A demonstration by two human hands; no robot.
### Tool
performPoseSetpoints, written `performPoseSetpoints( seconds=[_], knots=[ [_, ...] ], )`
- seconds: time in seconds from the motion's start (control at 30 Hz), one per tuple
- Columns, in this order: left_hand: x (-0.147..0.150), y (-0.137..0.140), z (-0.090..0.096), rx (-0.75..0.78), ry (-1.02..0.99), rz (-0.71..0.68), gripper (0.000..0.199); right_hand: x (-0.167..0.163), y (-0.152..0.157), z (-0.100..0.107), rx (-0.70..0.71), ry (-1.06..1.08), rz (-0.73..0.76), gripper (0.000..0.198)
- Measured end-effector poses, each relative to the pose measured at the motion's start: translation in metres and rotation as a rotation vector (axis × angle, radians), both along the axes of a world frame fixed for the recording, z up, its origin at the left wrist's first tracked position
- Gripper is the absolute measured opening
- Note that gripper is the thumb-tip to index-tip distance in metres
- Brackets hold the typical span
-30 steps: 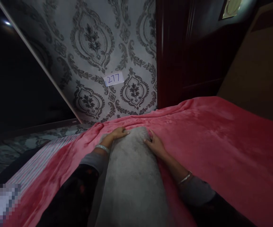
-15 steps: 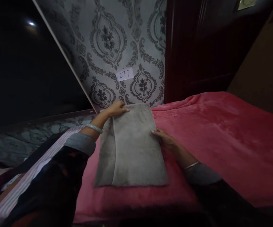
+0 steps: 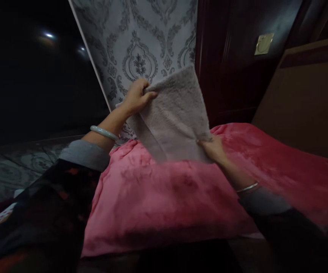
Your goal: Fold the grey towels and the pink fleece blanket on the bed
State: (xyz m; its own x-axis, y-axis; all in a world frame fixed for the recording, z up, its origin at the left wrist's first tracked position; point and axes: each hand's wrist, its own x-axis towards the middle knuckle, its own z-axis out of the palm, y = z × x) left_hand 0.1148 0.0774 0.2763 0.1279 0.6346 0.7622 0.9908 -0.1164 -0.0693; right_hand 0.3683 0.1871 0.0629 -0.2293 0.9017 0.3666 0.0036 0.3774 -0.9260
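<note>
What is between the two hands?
In the head view, a grey towel stretches between them: the left hand pinches its top edge, the right hand holds its lower corner above the pink blanket.

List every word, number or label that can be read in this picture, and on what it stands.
None can be read: the lifted grey fluffy towel, the pink plush blanket, the patterned grey wallpaper and the square brass wall plate show no writing.
</note>
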Motion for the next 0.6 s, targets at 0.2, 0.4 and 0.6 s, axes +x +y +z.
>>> performPoseSetpoints(
  seconds=[0.2, 0.4, 0.6],
  knots=[
    [0.030, -0.054, -0.046, 0.166, 0.050, -0.137, 0.013, 0.080, 0.006, 0.011, 0.610, -0.151, -0.363, 0.020],
    [0.016, -0.140, -0.260, -0.535, -0.173, -0.162, 0.022, 0.136, -0.049, -0.127, 0.689, -0.731, 0.206, 0.060],
    [0.007, -0.175, -0.329, -0.453, -0.918, -0.017, 0.025, 0.164, -0.036, -0.145, 0.450, -0.831, 0.462, 0.065]
  ],
)
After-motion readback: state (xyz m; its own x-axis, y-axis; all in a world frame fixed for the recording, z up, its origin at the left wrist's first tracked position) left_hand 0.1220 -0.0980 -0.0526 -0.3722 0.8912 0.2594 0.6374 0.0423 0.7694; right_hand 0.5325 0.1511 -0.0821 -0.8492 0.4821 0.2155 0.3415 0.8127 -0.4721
